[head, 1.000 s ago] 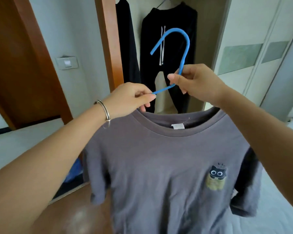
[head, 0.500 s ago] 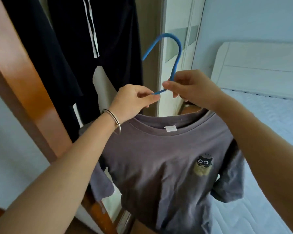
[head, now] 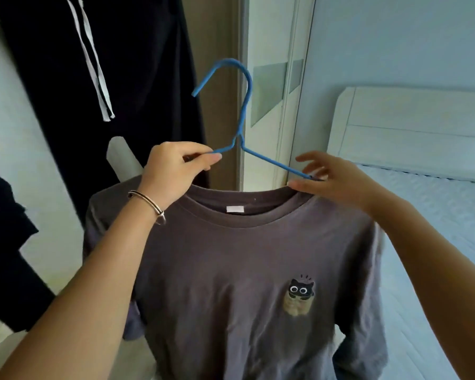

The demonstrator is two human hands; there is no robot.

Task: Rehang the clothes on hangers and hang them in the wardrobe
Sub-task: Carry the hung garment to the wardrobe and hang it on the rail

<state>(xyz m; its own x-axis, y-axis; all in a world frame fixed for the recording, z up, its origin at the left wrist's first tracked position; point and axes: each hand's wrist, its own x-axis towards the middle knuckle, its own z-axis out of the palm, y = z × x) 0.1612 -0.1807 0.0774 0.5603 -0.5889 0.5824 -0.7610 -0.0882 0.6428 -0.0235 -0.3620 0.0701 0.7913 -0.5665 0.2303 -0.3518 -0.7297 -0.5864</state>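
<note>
Head view: the left hand (head: 176,167) is pinching the left arm of the thin blue wire hanger (head: 244,105) at frame centre. The grey cat-print cotton T-shirt (head: 231,270) is hanging below it. The right hand (head: 337,182), fingers spread loose, is touching the collar.

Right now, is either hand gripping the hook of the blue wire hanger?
No, the hook stands free: the left hand pinches the left arm of the blue wire hanger, the right hand touches its right arm.
</note>
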